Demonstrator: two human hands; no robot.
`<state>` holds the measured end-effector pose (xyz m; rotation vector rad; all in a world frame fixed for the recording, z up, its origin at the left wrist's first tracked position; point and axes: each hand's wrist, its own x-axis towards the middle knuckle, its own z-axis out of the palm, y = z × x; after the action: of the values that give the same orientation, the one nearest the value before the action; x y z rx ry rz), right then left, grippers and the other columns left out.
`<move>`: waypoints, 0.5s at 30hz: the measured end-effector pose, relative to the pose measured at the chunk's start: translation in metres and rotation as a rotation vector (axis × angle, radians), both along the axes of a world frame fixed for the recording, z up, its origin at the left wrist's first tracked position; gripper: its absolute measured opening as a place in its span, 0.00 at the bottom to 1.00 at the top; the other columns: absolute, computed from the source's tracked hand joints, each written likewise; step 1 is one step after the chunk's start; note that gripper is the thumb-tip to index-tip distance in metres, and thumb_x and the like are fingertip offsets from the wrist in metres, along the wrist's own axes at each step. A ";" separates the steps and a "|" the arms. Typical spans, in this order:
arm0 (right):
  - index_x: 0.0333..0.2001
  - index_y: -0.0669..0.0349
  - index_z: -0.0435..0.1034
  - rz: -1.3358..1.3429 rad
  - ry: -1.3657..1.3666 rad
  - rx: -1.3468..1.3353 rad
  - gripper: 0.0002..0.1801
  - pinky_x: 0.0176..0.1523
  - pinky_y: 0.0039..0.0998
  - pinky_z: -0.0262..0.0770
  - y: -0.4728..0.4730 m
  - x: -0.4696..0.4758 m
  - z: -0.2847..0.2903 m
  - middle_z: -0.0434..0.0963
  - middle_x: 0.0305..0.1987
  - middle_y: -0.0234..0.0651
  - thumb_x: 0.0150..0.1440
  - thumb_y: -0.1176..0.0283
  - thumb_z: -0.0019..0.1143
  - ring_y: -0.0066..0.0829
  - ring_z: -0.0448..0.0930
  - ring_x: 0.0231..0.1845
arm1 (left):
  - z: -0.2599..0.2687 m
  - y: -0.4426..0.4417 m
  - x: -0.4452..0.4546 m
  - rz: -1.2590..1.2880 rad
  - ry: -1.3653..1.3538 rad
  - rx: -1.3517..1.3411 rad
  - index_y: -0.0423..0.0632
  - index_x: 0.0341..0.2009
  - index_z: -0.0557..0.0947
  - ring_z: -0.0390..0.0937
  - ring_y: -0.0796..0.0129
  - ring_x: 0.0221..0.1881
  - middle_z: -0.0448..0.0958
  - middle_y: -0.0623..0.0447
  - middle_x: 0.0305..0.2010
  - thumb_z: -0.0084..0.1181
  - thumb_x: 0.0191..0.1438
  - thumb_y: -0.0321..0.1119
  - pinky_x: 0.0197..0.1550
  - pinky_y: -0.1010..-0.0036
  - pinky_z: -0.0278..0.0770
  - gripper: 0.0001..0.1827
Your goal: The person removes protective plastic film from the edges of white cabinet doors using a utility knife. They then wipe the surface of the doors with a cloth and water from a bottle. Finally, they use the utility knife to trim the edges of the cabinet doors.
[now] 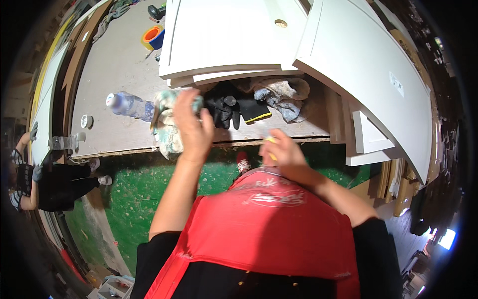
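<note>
My left hand (pixel 193 129), a little blurred, is raised at the bench's front edge with its thumb apart from the fingers and nothing visible in it. Beside and behind it, a white and green rag (pixel 166 123) hangs over the edge. In front of my apron, my right hand (pixel 282 149) is closed around a small yellow-handled tool (pixel 273 149); motion blur hides its tip and exact kind. Between and beyond the hands lie black work gloves (pixel 224 108) with a yellow-edged cuff, and a crumpled grey-blue rag (pixel 285 95).
White cabinet panels (pixel 227 37) lie on the bench (pixel 112 67); another white panel (pixel 358 71) slants along the right. A plastic bottle (pixel 134 106), a white cap-like roll (pixel 86 121) and a tape roll (pixel 152 37) are left. Another person (pixel 56 183) stands far left.
</note>
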<state>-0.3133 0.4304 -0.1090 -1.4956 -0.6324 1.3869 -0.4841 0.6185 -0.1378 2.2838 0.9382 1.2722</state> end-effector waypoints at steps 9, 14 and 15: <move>0.39 0.62 0.68 -0.246 0.023 0.026 0.08 0.24 0.20 0.64 -0.067 0.021 0.006 0.72 0.20 0.30 0.66 0.68 0.50 0.19 0.70 0.19 | -0.047 -0.039 -0.017 0.102 0.055 -0.154 0.45 0.30 0.76 0.70 0.51 0.46 0.74 0.48 0.37 0.65 0.48 0.30 0.52 0.59 0.64 0.09; 0.38 0.60 0.69 -0.117 0.054 0.053 0.07 0.24 0.19 0.64 -0.060 0.009 -0.016 0.72 0.20 0.29 0.66 0.68 0.51 0.17 0.70 0.18 | -0.038 -0.053 -0.063 0.196 0.099 -0.353 0.42 0.30 0.79 0.72 0.50 0.41 0.76 0.47 0.36 0.60 0.54 0.31 0.46 0.61 0.70 0.07; 0.40 0.61 0.70 -0.058 0.023 0.090 0.07 0.26 0.19 0.64 -0.055 0.006 -0.024 0.71 0.22 0.27 0.66 0.68 0.51 0.16 0.70 0.20 | -0.033 -0.053 -0.067 0.222 0.086 -0.312 0.43 0.33 0.80 0.72 0.50 0.43 0.76 0.46 0.38 0.60 0.54 0.31 0.48 0.61 0.70 0.06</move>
<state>-0.3075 0.3751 -0.1326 -1.4139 -0.6248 1.3125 -0.5509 0.5655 -0.1708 2.0472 1.3487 1.0282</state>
